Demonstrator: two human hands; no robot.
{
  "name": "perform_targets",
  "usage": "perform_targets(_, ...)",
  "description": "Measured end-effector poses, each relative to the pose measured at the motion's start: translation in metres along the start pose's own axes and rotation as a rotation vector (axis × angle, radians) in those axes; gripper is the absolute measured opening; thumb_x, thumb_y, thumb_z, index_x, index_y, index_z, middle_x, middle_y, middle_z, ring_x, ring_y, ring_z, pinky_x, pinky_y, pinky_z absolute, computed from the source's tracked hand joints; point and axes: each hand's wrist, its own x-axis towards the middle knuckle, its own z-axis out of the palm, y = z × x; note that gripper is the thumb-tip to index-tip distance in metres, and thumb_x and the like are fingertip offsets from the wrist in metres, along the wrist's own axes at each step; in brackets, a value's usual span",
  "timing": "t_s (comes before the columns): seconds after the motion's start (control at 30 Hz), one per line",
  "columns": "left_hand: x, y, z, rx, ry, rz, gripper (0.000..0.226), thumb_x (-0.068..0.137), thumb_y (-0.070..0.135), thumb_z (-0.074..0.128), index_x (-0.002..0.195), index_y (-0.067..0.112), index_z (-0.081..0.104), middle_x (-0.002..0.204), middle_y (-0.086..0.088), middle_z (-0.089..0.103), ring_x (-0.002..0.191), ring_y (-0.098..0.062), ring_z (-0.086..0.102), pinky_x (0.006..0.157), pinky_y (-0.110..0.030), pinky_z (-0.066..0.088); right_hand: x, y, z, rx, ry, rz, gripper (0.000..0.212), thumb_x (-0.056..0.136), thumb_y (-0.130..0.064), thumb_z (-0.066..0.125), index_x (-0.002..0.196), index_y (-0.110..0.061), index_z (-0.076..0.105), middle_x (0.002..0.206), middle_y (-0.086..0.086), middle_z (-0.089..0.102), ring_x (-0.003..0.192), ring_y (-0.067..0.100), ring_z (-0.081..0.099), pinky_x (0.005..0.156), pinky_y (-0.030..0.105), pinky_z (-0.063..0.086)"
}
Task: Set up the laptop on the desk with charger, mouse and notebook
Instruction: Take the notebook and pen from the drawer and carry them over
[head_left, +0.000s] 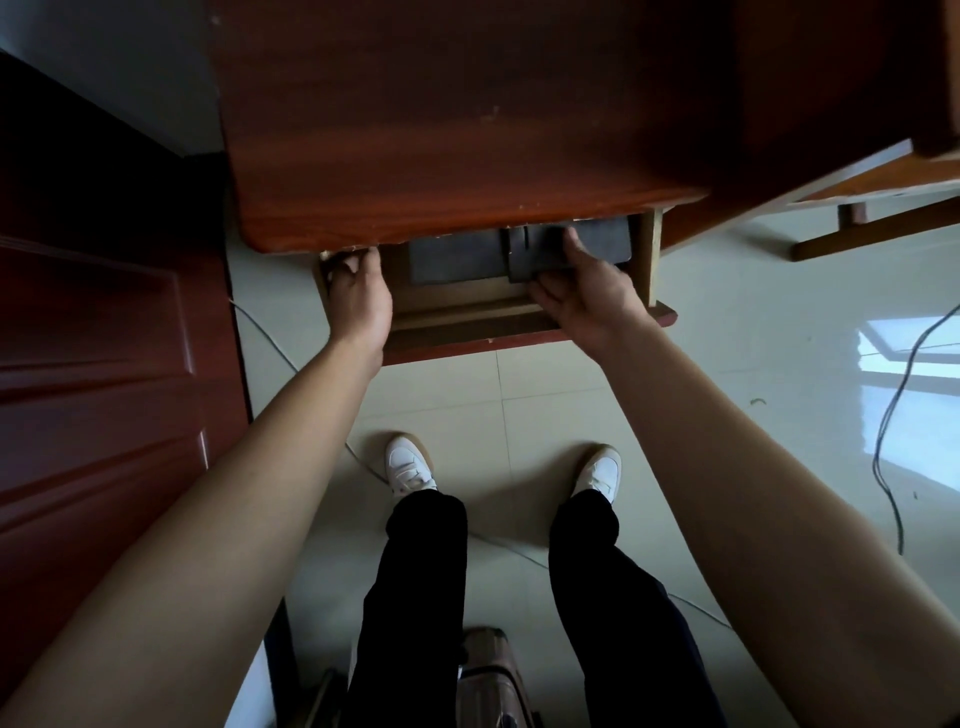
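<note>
Honestly, right hand (587, 299) fingers pinch the dark flat thing (602, 238) in the drawer (467, 318), left hand (358, 293) grips the drawer's corner; one-handed lifting could snag the table (441, 156) edge.

Dim daylight, floor (753, 312) glare (fisheye edges)

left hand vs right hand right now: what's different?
The left hand grips the open drawer's left corner, back of hand up; the right hand reaches into the drawer. The left hand touches only wood; the right hand pinches a dark flat slab, probably the laptop, thumb on top. Shared: both reach to the desk's front edge, arms bare.
</note>
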Motion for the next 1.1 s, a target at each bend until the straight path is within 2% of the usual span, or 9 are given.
perform_targets(0.13,-0.016,0.011,-0.01,-0.154,-0.021,-0.092,0.053,0.086,0.063,0.052,0.128,0.03,0.056,0.139,0.004,0.056,0.124,-0.02,0.055,0.1,-0.047,0.051,-0.027,0.007,-0.017,-0.037,-0.071,0.048,0.036,0.101,-0.025,0.06,0.133,-0.011,0.052,0.122,0.009,0.069,0.103,0.025,0.073,0.085,0.04,0.061)
perform_targets(0.27,-0.035,0.014,-0.02,-0.16,-0.015,-0.101,0.036,0.094,0.059,0.048,0.114,0.031,0.059,0.115,0.005,0.065,0.099,-0.017,0.067,0.076,-0.041,0.061,-0.053,0.012,-0.041,-0.246,-0.157,0.079,0.029,0.103,-0.022,0.054,0.132,-0.016,0.053,0.119,0.005,0.067,0.1,0.026,0.072,0.084,0.039,0.061)
perform_targets(0.37,-0.048,0.009,-0.026,0.08,-0.045,-0.058,0.046,0.094,0.067,0.043,0.105,0.027,0.062,0.105,0.001,0.066,0.09,-0.019,0.067,0.064,-0.034,0.057,-0.071,0.01,-0.059,-0.274,-0.219,0.11,0.027,0.103,-0.023,0.054,0.129,-0.017,0.056,0.116,0.001,0.069,0.095,0.025,0.073,0.09,0.041,0.06)
perform_targets(0.43,-0.057,0.005,-0.028,0.308,-0.081,0.015,0.059,0.093,0.073,0.036,0.087,0.022,0.064,0.091,-0.003,0.064,0.085,-0.025,0.061,0.069,-0.035,0.05,-0.081,0.009,-0.07,-0.296,-0.249,0.137,0.027,0.102,-0.023,0.055,0.128,-0.016,0.058,0.111,0.0,0.07,0.092,0.023,0.073,0.09,0.04,0.06)
perform_targets(0.57,-0.077,-0.005,-0.027,0.562,0.008,0.217,0.076,0.09,0.075,0.039,0.05,0.011,0.044,0.06,-0.01,0.053,0.075,-0.037,0.058,0.066,-0.038,0.038,-0.095,0.005,-0.083,-0.292,-0.315,0.171,0.039,0.094,-0.027,0.062,0.133,-0.018,0.058,0.119,0.002,0.069,0.105,0.025,0.069,0.097,0.044,0.057)
perform_targets(0.73,-0.081,-0.01,-0.031,0.379,0.01,0.282,0.071,0.073,0.077,0.064,0.049,0.011,0.058,0.049,-0.001,0.056,0.066,-0.025,0.062,0.063,-0.037,0.044,-0.097,0.002,-0.082,-0.29,-0.343,0.171,0.041,0.087,-0.026,0.066,0.127,-0.021,0.06,0.119,0.001,0.068,0.107,0.022,0.068,0.099,0.041,0.055)
perform_targets(0.83,-0.079,-0.017,-0.039,0.353,-0.039,0.276,0.062,0.073,0.068,0.074,0.046,0.016,0.056,0.04,0.004,0.041,0.05,-0.014,0.043,0.06,-0.033,0.035,-0.095,0.005,-0.082,-0.35,-0.376,0.24,0.043,0.086,-0.022,0.068,0.128,-0.017,0.06,0.118,0.003,0.069,0.105,0.021,0.068,0.092,0.037,0.059)
perform_targets(0.93,-0.084,-0.021,-0.05,0.328,-0.016,0.31,0.063,0.069,0.071,0.075,0.052,0.013,0.061,0.04,0.005,0.039,0.05,-0.012,0.038,0.059,-0.032,0.033,-0.096,0.013,-0.078,-0.353,-0.373,0.274,0.039,0.084,-0.018,0.069,0.123,-0.016,0.063,0.113,0.003,0.071,0.099,0.018,0.07,0.082,0.032,0.061)
perform_targets(1.1,-0.083,-0.006,-0.059,0.311,-0.001,0.301,0.063,0.071,0.061,0.08,0.039,0.02,0.046,0.037,0.004,0.026,0.046,-0.014,0.028,0.052,-0.033,0.025,-0.099,0.018,-0.067,-0.307,-0.395,0.272,0.034,0.087,-0.014,0.064,0.121,-0.016,0.062,0.108,0.0,0.072,0.094,0.015,0.07,0.078,0.029,0.061)
